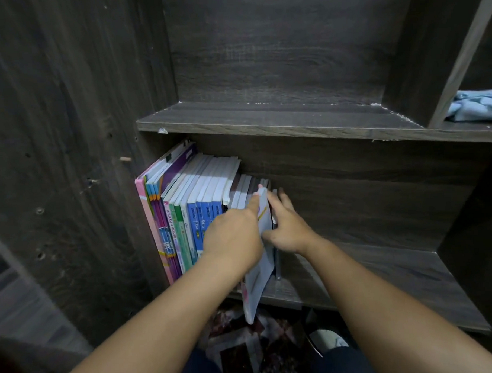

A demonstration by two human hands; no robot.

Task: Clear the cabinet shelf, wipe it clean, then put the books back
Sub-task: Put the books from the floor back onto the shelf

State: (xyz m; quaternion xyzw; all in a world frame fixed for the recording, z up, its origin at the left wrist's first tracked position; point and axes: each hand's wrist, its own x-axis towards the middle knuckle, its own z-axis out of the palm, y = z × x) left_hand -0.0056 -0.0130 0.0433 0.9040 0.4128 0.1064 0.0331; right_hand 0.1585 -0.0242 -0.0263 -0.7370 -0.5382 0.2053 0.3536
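Your books (195, 205) stand in a row at the left end of the lower shelf (384, 276), against the cabinet's side wall. A cloth (475, 104) lies on the upper shelf (264, 118), far right, beyond a divider (456, 61).
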